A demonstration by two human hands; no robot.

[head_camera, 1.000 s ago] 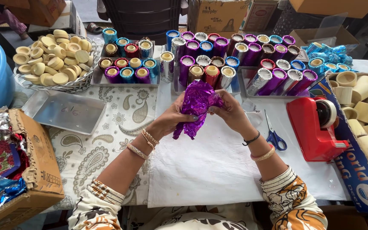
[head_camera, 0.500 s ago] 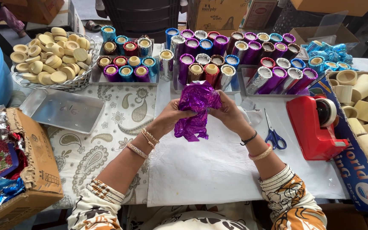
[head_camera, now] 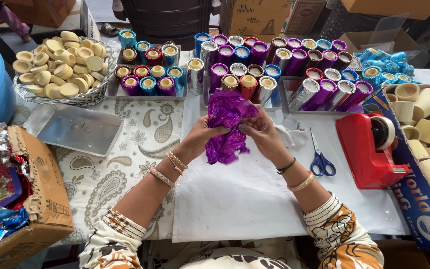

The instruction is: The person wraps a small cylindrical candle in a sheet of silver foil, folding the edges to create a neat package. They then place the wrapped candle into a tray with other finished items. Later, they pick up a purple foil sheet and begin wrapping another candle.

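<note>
Both hands raised, wrists bent inward — left hand [head_camera: 202, 137], right hand [head_camera: 260, 130] grip purple foil [head_camera: 227, 124].

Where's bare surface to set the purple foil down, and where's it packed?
Free: white sheet below both hands, between the patterned cloth and scissors; also the flat metal tray. Packed: rows of foil-wrapped tubes behind the purple foil, red tape dispenser right.

Two bare forearms in patterned sleeves

Cream sleeves with orange and dark print; gold bangles at the left hand [head_camera: 201, 139], a black band and gold bangle at the right hand [head_camera: 264, 135].
</note>
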